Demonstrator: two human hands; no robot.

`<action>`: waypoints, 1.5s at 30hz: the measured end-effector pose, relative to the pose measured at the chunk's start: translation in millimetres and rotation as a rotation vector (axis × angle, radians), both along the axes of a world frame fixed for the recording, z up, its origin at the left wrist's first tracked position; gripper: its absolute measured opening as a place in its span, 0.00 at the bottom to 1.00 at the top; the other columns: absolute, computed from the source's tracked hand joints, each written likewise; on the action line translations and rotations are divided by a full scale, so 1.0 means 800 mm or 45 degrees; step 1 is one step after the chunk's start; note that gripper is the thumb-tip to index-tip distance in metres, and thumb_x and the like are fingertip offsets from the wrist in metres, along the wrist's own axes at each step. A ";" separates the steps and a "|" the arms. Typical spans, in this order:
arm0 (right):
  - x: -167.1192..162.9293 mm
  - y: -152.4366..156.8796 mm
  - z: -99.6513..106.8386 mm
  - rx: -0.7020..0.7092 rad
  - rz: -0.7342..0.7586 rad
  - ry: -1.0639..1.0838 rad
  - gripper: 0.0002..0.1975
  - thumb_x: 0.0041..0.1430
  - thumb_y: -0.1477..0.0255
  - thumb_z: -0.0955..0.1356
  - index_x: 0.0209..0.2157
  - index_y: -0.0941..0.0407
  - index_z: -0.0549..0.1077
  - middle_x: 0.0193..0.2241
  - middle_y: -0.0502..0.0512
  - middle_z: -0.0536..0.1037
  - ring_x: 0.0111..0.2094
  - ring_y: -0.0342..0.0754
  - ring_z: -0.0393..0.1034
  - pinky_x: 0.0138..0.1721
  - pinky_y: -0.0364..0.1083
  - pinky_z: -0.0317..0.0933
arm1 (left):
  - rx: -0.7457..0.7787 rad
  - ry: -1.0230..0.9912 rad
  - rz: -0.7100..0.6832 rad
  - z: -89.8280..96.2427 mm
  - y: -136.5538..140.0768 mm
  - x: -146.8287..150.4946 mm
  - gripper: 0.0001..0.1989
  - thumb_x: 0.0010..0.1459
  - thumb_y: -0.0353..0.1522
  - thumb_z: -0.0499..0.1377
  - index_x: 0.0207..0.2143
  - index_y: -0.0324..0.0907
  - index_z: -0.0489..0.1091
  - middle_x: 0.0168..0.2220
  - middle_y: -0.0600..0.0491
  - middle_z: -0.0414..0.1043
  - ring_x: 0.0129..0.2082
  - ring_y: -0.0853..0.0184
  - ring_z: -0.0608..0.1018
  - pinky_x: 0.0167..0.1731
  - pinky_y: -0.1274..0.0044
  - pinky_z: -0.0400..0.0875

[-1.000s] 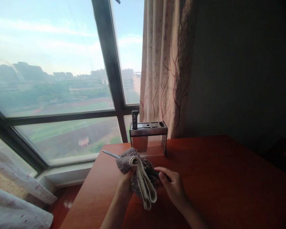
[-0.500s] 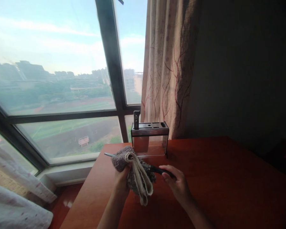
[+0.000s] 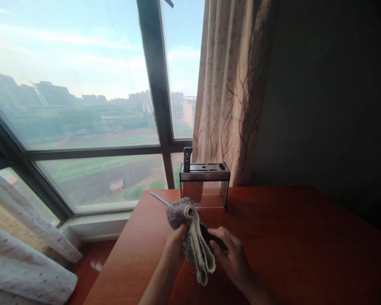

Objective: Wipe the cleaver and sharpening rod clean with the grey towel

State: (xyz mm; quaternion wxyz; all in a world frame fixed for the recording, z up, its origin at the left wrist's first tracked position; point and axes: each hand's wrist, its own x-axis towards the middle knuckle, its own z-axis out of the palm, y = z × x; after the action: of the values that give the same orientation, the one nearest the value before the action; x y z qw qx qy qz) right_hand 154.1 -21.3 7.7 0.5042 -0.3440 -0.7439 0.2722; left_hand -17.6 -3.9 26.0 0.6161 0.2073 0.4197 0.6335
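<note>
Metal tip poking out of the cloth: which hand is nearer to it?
Left. The left hand holds the cloth, below and slightly right of the metal tip in the picture; the right hand is farther right, beyond the cloth, on the black handle.

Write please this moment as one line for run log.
left hand: gripping folded cloth; right hand: holding black handle; grey rod: protruding from cloth; slotted holder: on table, upright handle in top
</note>
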 end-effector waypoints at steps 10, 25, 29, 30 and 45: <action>0.000 0.002 0.008 -0.521 0.085 0.262 0.19 0.63 0.58 0.61 0.42 0.55 0.75 0.18 0.48 0.72 0.17 0.42 0.65 0.18 0.39 0.57 | 0.110 -0.070 0.110 -0.001 0.011 -0.017 0.16 0.40 0.33 0.68 0.34 0.37 0.72 0.25 0.52 0.77 0.23 0.63 0.79 0.25 0.75 0.75; 0.031 0.016 0.007 -0.203 -0.082 0.225 0.11 0.58 0.68 0.68 0.43 0.52 0.74 0.37 0.55 0.77 0.36 0.50 0.73 0.37 0.45 0.67 | 0.286 -0.078 0.291 0.015 0.013 -0.045 0.16 0.43 0.32 0.68 0.37 0.39 0.72 0.29 0.53 0.79 0.29 0.62 0.81 0.31 0.74 0.77; 0.035 0.020 0.005 0.070 -0.114 0.193 0.10 0.59 0.73 0.67 0.42 0.50 0.74 0.42 0.55 0.75 0.45 0.51 0.70 0.46 0.47 0.64 | 0.244 -0.108 0.268 0.006 0.016 -0.037 0.18 0.44 0.33 0.68 0.38 0.38 0.72 0.30 0.52 0.79 0.28 0.63 0.80 0.30 0.74 0.77; 0.036 0.021 0.005 0.091 -0.125 0.203 0.10 0.59 0.74 0.67 0.42 0.50 0.74 0.42 0.55 0.75 0.46 0.51 0.70 0.47 0.48 0.64 | 0.231 -0.107 0.268 0.004 0.016 -0.035 0.18 0.44 0.33 0.68 0.38 0.38 0.72 0.30 0.52 0.79 0.28 0.63 0.80 0.30 0.74 0.76; 0.027 0.027 -0.013 -0.600 -0.174 0.346 0.24 0.62 0.53 0.59 0.24 0.57 0.69 0.10 0.46 0.63 0.13 0.41 0.55 0.16 0.40 0.46 | 0.193 0.100 0.251 0.002 0.011 -0.012 0.24 0.33 0.33 0.72 0.37 0.38 0.72 0.32 0.51 0.78 0.32 0.59 0.80 0.34 0.70 0.76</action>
State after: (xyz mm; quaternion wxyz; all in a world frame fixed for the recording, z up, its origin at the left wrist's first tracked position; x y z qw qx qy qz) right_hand 175.4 0.3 -2.6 0.5226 -0.4615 -0.5607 0.4467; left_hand -26.9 5.1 27.8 0.5163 0.2358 0.4128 0.7123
